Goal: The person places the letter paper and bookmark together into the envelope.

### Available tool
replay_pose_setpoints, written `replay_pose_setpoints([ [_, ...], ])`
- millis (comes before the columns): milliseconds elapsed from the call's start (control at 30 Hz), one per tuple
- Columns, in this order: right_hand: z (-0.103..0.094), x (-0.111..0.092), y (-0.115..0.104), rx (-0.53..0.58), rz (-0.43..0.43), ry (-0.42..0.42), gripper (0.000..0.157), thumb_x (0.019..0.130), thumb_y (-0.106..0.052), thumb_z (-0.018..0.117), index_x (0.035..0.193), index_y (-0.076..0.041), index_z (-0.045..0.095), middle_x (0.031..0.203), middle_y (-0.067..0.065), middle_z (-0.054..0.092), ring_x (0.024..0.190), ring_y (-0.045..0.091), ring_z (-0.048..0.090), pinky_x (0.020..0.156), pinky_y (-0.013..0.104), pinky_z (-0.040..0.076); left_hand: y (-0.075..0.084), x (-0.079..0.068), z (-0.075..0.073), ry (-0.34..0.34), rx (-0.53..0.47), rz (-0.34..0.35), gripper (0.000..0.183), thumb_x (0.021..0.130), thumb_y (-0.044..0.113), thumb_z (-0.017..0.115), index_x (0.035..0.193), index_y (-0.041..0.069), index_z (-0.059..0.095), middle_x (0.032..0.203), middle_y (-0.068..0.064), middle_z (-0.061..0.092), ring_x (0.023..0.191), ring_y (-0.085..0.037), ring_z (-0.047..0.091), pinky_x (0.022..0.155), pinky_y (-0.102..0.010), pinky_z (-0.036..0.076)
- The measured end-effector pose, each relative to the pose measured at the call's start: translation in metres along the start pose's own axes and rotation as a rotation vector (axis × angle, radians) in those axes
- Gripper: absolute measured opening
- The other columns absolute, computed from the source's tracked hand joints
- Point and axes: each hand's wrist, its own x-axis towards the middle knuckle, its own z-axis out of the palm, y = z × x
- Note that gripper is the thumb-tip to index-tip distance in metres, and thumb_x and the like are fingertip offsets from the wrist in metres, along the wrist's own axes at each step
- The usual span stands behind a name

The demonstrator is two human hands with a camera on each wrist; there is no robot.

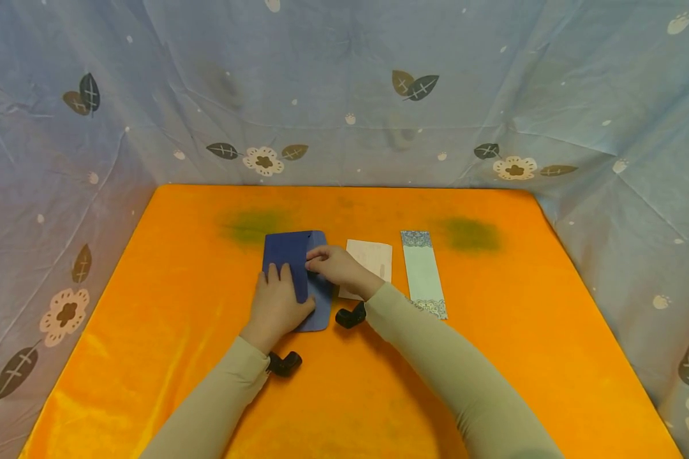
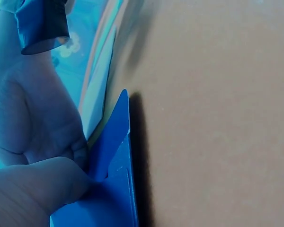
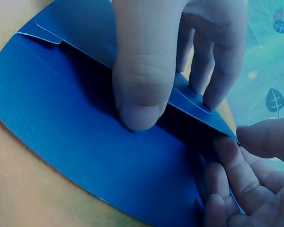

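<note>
On the orange cloth (image 1: 494,357), left of centre, lies a blue envelope (image 1: 287,250); left hand (image 1: 278,309) fingers spread upon it, right hand (image 1: 341,268) pinching its pocket edge (image 3: 90,55). Right wrist view exposes the opening (image 3: 92,82), largely hidden in head view.

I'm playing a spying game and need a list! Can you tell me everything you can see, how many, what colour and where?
Envelope: one, dark blue with a lighter blue flap, on the table under the hands
Sheet of paper: one, whitish, right of the envelope, partly behind the right arm
Strip: one, pale green with patterned ends, right of the paper
Table: one, orange, in the middle
Patches: two, green, towards the table's far side
Curtain: grey-blue with flowers and leaves, behind and at both sides
Wrist cameras: two, black, one at each wrist
Sleeves: two, pale beige-green, on the arms
Left hand: one, bare, resting on the envelope
Right hand: one, bare, pinching the envelope's edge
</note>
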Motion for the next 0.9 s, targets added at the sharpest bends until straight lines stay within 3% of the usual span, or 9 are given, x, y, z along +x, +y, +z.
replay_pose_setpoints([
  [400,-0.0017,0.0015,-0.0006,0.078,0.015,-0.029,0.036,0.095,-0.022,0.063,0.129,-0.010,0.059,0.111,-0.001,0.064,0.102,0.017,0.059,0.093,0.035,0.048,-0.0004,0.0027,0.0031,0.007,-0.025,-0.032,0.094,0.081,0.047,0.069,0.142,-0.014,0.032,0.140,-0.042,0.032,0.128,-0.058,0.031,0.108,-0.061,0.029],
  [633,-0.0041,-0.0010,-0.0046,0.058,0.010,-0.015,0.032,0.095,-0.023,0.063,0.126,-0.014,0.061,0.110,-0.001,0.066,0.102,0.017,0.060,0.092,0.036,0.050,-0.0023,0.0049,0.0014,0.018,-0.029,-0.007,0.093,0.080,0.044,0.070,0.142,-0.014,0.033,0.140,-0.040,0.034,0.130,-0.055,0.031,0.111,-0.059,0.025],
  [900,-0.0050,-0.0019,-0.0008,0.001,-0.005,-0.012,0.034,0.096,-0.023,0.061,0.127,-0.010,0.060,0.107,-0.001,0.066,0.100,0.017,0.060,0.090,0.035,0.050,-0.0047,0.0049,0.0008,-0.016,-0.054,-0.013,0.093,0.080,0.044,0.071,0.142,-0.014,0.032,0.142,-0.039,0.032,0.132,-0.055,0.029,0.112,-0.059,0.023],
])
